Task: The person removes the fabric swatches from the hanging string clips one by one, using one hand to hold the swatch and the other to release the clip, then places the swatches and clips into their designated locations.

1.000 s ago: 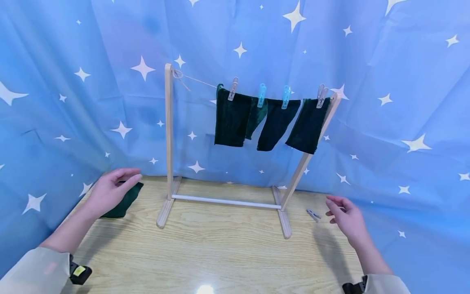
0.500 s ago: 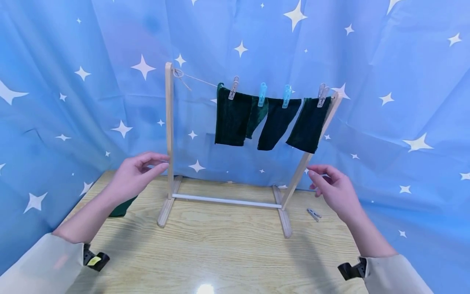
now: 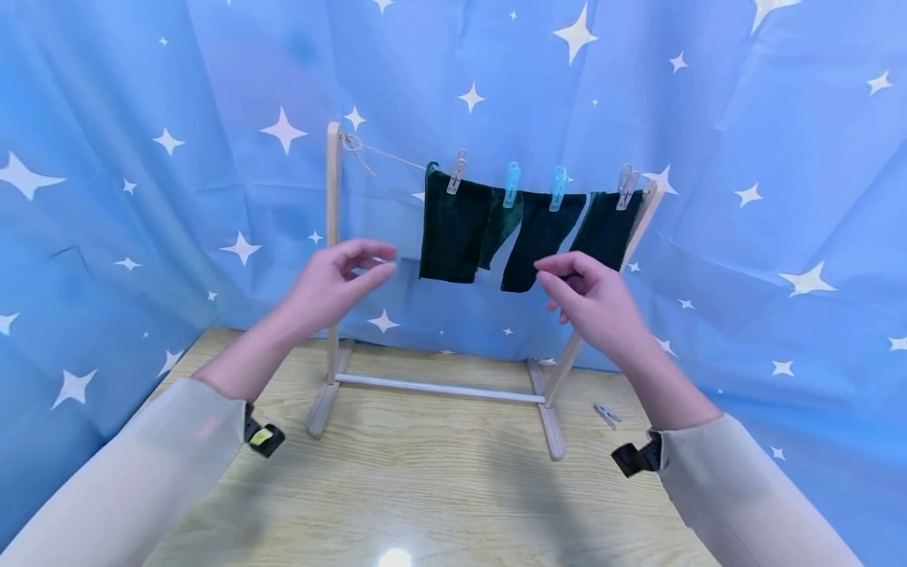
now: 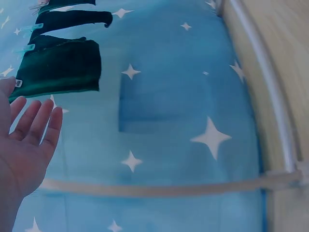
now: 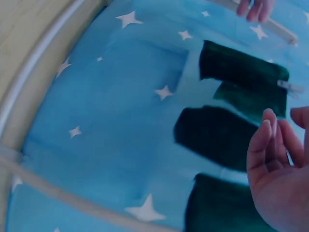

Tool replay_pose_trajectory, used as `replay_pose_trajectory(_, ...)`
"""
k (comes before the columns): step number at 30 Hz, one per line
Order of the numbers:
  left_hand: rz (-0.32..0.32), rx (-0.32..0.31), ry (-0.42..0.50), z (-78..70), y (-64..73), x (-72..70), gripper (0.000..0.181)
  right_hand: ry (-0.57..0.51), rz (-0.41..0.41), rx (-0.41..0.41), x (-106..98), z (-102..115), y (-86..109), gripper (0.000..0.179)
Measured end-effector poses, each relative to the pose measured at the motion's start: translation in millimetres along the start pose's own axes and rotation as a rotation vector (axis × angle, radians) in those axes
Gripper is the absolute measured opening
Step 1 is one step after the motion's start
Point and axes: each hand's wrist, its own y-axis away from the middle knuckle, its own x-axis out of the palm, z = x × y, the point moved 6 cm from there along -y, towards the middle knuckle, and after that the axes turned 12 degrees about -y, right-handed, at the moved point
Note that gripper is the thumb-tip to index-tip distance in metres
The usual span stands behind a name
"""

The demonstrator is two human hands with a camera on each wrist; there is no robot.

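Note:
Dark green cloth pieces hang from a string, held by clothespins. The left cloth (image 3: 455,228) has a whitish clothespin (image 3: 457,172) at its top. Blue clothespins (image 3: 512,185) clip the middle cloth (image 3: 542,236), and a greyish clothespin (image 3: 627,187) the right cloth (image 3: 611,228). My left hand (image 3: 336,279) is raised before the left post, its fingers loosely bent and holding nothing. My right hand (image 3: 595,303), also holding nothing, overlaps the lower middle and right cloths in the head view. In the left wrist view the left hand (image 4: 29,140) shows spread fingers.
A wooden stand with a left post (image 3: 333,236), a right post (image 3: 564,368) and a white bottom bar (image 3: 439,387) stands on the wood-grain table (image 3: 425,472). A loose grey clothespin (image 3: 606,415) lies right of it. A blue star-patterned curtain (image 3: 765,197) hangs behind.
Both hands have risen from near the table and moved inward toward the hanging cloths. A green cloth on the table at the left is now hidden behind the left arm.

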Motion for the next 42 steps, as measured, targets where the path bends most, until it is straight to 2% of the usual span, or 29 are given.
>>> replay_pose_trajectory(4, -0.032, 0.018, 0.029, -13.1, -25.0, 5.6, 0.044, -0.002, -0.008, -0.018, 9.3, 18.3, -19.2, 0.04)
replay_pose_trajectory(9, -0.058, 0.009, 0.075, -23.9, -46.4, 12.6, 0.053, -0.012, -0.01, -0.066, 22.7, 40.3, -41.6, 0.037)
replay_pose_trajectory(16, -0.102, -0.023, 0.099, -31.3, -65.2, 17.9, 0.059, -0.009, -0.009, -0.116, 39.9, 72.2, -69.5, 0.039)
replay_pose_trajectory(25, -0.089, -0.073, 0.145, -35.3, -85.6, 29.8, 0.057, -0.006, -0.01, -0.074, 60.7, 99.7, -98.0, 0.052)
replay_pose_trajectory(30, -0.112, -0.075, 0.146, -41.1, -91.8, 36.7, 0.044, 0.01, -0.019, -0.028, 64.8, 105.2, -108.4, 0.062)
replay_pose_trajectory(33, -0.137, -0.067, 0.179, -41.8, -92.4, 37.3, 0.037, 0.013, -0.03, -0.001, 65.9, 105.3, -111.9, 0.064)
replay_pose_trajectory(42, -0.176, -0.059, 0.263, -33.8, -87.2, 32.7, 0.032, -0.026, -0.056, 0.032, 71.8, 104.7, -112.4, 0.054)
